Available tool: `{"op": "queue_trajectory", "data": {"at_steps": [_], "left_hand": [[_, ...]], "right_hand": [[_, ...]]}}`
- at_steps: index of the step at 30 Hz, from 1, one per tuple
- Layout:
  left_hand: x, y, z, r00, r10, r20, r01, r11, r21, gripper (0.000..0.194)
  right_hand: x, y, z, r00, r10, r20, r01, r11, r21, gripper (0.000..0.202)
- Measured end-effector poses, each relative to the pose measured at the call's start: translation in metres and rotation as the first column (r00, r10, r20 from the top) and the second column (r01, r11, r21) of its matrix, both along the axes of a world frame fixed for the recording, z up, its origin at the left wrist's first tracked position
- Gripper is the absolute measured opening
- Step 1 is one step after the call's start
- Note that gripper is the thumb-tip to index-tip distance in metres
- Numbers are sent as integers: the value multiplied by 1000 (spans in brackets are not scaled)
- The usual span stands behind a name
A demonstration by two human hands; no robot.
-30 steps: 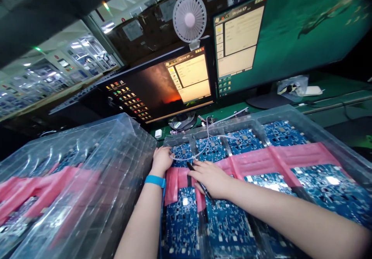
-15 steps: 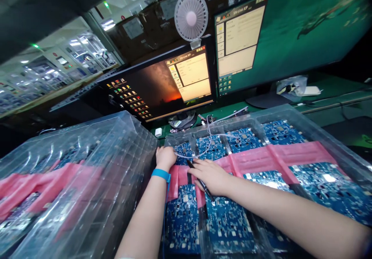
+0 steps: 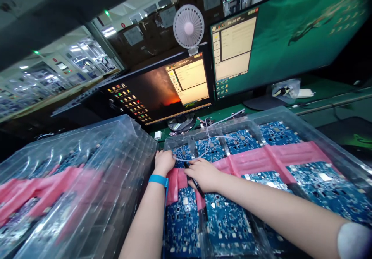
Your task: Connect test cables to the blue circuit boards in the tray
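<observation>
My right hand (image 3: 203, 175) is closed around a black pen-shaped tool (image 3: 199, 189), held over the pink strip near the left side of a clear plastic tray (image 3: 293, 114). Blue circuit boards (image 3: 186, 222) fill the tray's compartments, with pink strips (image 3: 254, 160) lying across them. My left hand (image 3: 165, 161), with a blue wristband (image 3: 158, 180), is curled at the tray's left rim. Its fingertips are hidden, so I cannot tell what they grip. A thin pale tube (image 3: 207, 150) loops over the boards and reaches the left hand.
To the left stands a tall stack of similar clear trays (image 3: 116, 166), with pink strips over boards on top. Behind are two monitors (image 3: 139, 92), a small white fan (image 3: 188, 26) and cardboard boxes (image 3: 124, 50). A bagged item (image 3: 286, 90) lies on the green bench at right.
My right hand has shifted slightly left, and its fingers are drawn in more around the black tool. My left hand stays at the rim. The view has tilted up a little.
</observation>
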State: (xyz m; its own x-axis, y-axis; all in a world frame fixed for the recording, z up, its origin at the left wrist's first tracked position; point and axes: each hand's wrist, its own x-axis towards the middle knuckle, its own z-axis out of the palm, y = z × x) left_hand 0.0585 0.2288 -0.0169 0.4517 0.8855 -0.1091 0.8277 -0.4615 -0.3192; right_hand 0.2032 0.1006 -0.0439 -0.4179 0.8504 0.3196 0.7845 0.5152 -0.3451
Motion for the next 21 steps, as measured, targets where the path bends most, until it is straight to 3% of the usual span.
{"op": "queue_trajectory", "data": {"at_steps": [8, 21], "left_hand": [[-8, 10, -3, 999, -47, 26, 48, 998, -48, 26], [-1, 9, -10, 999, -15, 35, 16, 999, -36, 27]], "right_hand": [[0, 2, -7, 1000, -9, -25, 8, 999, -32, 21], [2, 1, -7, 999, -4, -51, 1, 998, -69, 24]]}}
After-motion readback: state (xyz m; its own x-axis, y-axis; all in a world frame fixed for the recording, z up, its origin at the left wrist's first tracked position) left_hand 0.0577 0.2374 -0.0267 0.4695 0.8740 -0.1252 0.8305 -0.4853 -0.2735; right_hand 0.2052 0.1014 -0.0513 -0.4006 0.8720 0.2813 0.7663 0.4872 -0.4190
